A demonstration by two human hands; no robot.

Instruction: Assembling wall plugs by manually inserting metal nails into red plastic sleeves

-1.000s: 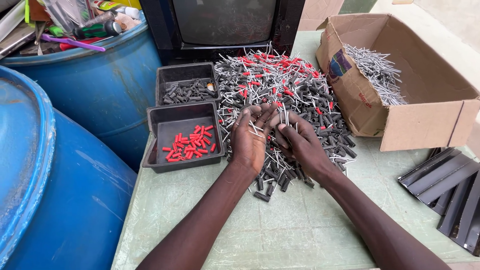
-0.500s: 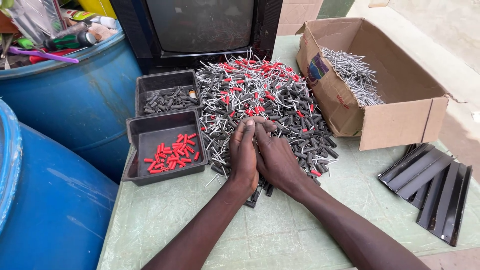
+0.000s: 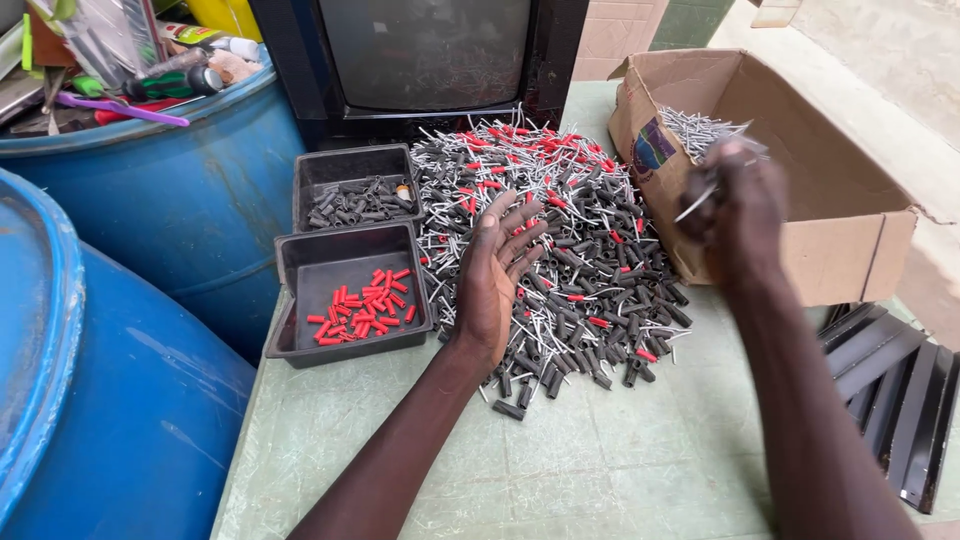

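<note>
1. While the left hand (image 3: pixel 497 272) lies spread, fingers splayed, on the heap of black and red capped pins (image 3: pixel 560 250) on the green table (image 3: pixel 600 460), the right hand (image 3: pixel 733 212) is closed around a few bare metal pins (image 3: pixel 700 198) beside the cardboard box (image 3: pixel 850 235).
2. Left of the heap, one black tray (image 3: pixel 300 300) holds red caps (image 3: pixel 362 305), another black caps (image 3: pixel 355 200).
</note>
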